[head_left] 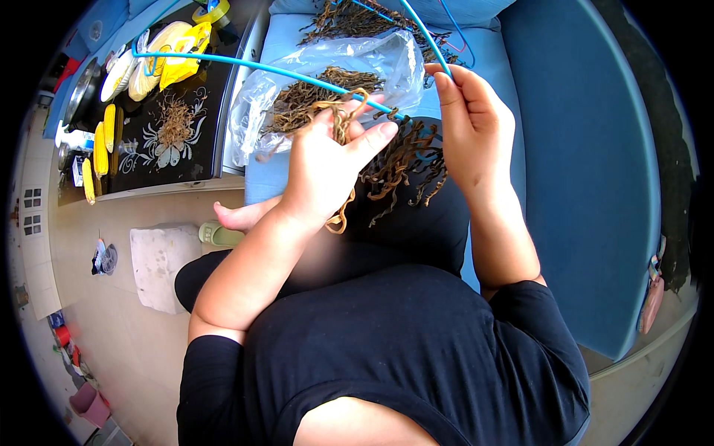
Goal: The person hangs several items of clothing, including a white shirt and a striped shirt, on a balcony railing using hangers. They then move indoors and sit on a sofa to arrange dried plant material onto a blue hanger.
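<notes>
- The blue wire hanger [297, 74] runs across the upper middle of the view, above the person's lap, with brown curly dried strands [398, 160] draped over its bar and hanging down onto the dark clothing.
- The left hand [327, 167] is closed on a twisted brown strand [343, 119], thumb and fingers pinching it right at the hanger's bar; the strand's lower end curls out below the wrist.
- The right hand [472, 130] grips a thin blue hanger rod [424, 33] between thumb and fingers, fingers curled shut around it.
- Just behind the hands a crumpled clear plastic bag [372, 63] lies on a light blue cushion [491, 52], holding more of the brown strands.
- To the left stands a black tabletop [201, 126] with a white flower pattern, a small tuft of strands [175, 123] on it.
- On its far left lie yellow corn cobs [104, 137], and a yellow plastic package [178, 52] at the upper edge.
- On the beige floor sits a white block [160, 264].
</notes>
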`<state>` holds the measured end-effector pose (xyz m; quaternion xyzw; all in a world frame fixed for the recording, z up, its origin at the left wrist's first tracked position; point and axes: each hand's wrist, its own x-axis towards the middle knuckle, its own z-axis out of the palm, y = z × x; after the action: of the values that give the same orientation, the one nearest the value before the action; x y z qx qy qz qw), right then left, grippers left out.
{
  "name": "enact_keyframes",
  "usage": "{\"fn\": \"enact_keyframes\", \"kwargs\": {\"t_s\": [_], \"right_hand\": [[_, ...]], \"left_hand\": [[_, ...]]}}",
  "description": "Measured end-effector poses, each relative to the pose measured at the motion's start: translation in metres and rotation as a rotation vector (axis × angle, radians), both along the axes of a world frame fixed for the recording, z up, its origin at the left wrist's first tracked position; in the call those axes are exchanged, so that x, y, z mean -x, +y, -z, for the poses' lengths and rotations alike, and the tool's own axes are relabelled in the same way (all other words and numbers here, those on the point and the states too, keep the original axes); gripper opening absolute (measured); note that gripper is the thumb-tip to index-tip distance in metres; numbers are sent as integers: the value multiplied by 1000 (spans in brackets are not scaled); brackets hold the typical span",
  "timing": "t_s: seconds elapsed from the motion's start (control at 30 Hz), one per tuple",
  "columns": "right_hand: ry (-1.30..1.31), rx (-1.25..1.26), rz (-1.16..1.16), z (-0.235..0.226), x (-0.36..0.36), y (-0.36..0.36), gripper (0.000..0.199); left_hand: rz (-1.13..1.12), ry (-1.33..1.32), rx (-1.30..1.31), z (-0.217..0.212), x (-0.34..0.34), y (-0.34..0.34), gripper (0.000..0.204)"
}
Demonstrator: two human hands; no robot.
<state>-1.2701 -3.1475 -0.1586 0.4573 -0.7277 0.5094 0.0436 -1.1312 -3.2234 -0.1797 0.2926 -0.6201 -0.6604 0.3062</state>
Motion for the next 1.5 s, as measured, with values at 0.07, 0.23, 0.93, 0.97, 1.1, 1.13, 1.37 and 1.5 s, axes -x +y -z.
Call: {"fn": "enact_keyframes", "kwargs": {"t_s": [0.07,0.23,0.93,0.97,1.1,1.13,1.37,1.5], "right_hand": [[0,-32,-10,-2,-3,-1,16],[20,-67,8,-1,-1,-1,16],[-22,-94,77,16,19,-3,17],[-43,-80,74,18,21,-3,18],[-200,-82,23,20,28,2,19],[-248,-82,13,20,29,4,18],[-417,-64,-27,26,45,9,21],[-429,-81,18,29,56,6,21]], "left_hand": [[16,148,-91,0,2,2,23],[76,48,-63,-3,-7,-5,15],[-46,145,218,12,-9,-7,8],[-44,119,236,12,-8,-8,9],[-11,75,206,14,-6,-11,10],[7,52,188,15,-5,-13,10],[62,144,485,31,13,-53,15],[79,106,826,41,31,-102,15]]}}
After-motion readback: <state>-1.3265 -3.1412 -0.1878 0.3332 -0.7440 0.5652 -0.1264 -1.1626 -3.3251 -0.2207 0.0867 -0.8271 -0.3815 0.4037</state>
